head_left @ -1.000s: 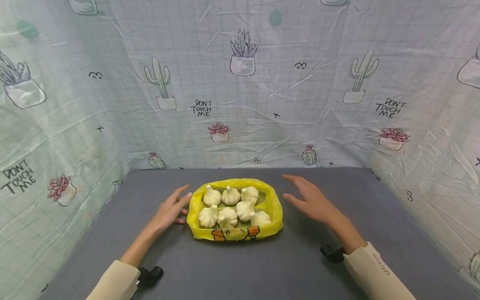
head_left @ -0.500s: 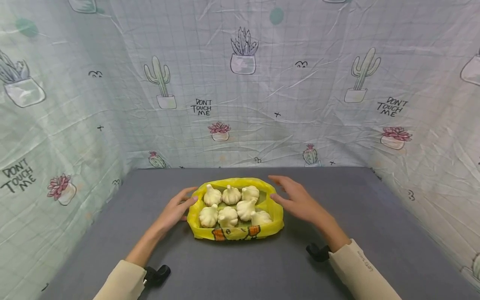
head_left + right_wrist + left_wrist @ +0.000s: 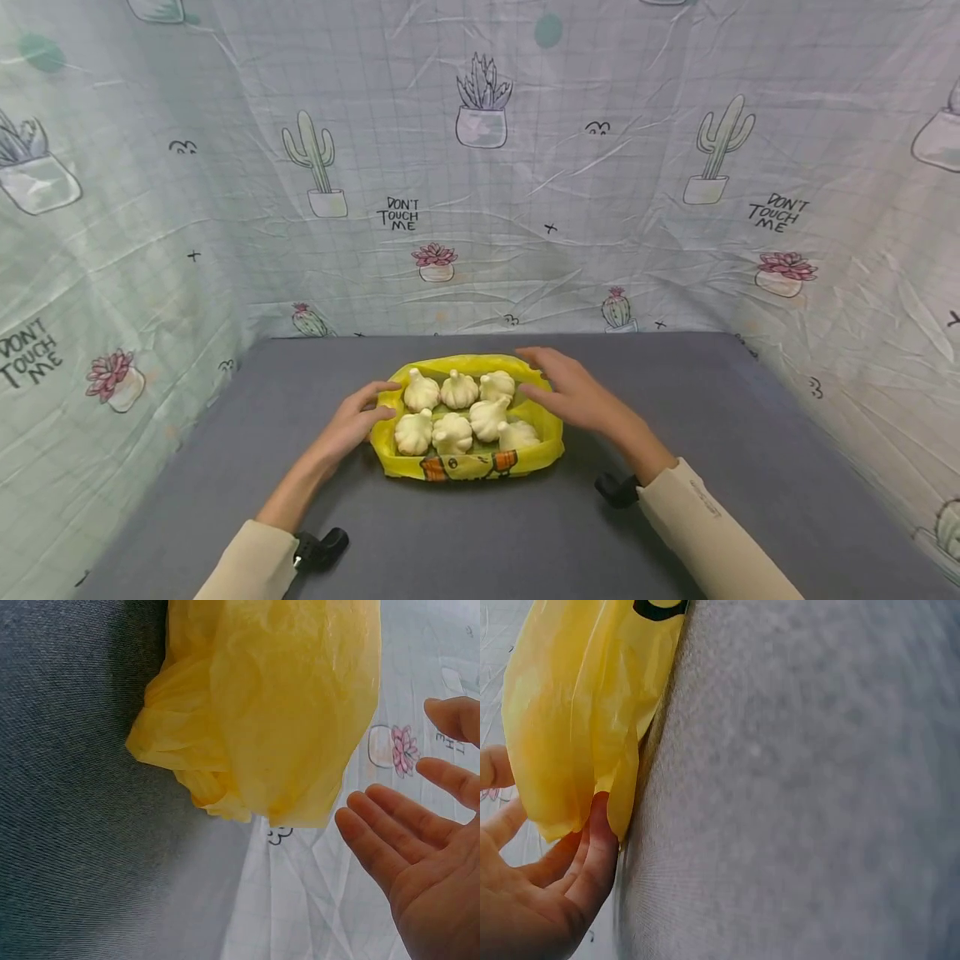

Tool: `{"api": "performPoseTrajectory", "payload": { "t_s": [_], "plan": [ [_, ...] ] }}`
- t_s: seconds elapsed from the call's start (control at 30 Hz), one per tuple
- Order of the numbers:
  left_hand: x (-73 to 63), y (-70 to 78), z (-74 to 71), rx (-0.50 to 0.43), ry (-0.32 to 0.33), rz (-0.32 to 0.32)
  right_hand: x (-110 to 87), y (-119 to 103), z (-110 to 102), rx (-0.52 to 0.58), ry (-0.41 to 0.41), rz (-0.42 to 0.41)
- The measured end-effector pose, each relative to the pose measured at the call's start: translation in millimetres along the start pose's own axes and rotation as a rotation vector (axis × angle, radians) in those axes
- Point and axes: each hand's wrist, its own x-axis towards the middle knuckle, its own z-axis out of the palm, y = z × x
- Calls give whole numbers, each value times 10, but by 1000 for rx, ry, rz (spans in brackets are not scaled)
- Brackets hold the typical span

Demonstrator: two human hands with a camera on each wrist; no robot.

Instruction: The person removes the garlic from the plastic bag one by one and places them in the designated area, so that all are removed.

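A yellow plastic bag, its rim spread wide, lies on the table with several whitish garlic bulbs inside. At its left end is my left hand, thumb near the rim. In the left wrist view, that hand's fingers touch the lower end of the yellow plastic, with no curl round it. My right hand reaches over the bag's back right rim, fingers extended. The right wrist view has this hand beside the bag, fingers spread and holding nothing; a narrow gap separates its fingertips from the plastic.
A dark grey cloth covers the table. Pale fabric walls printed with potted cacti and lettering stand behind and at both sides. A black wrist strap is worn on the left arm and another strap on the right.
Both hands have closed in on the bag: the left moved slightly right to its left end, the right moved left over its back right rim. The bag and bulbs stay in place.
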Motion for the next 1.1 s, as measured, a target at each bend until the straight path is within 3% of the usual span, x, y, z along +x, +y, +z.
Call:
{"api": "performPoseTrajectory", "payload": {
  "t_s": [0.27, 0.5, 0.63, 0.87, 1.1],
  "plan": [
    [62, -24, 19, -30, -38, 18, 98, -48, -24, -31, -36, 2],
    [131, -162, 12, -233, -114, 38, 196, -93, -80, -11, -84, 16],
    [145, -218, -8, -299, -152, 32, 263, -104, -117, 12, -107, 22],
    [162, -279, -38, -344, -205, 54, 354, -85, -135, 62, -140, 33],
    [151, -300, -52, -304, -214, 79, 442, -44, -122, 102, -186, 30]
  ]
}}
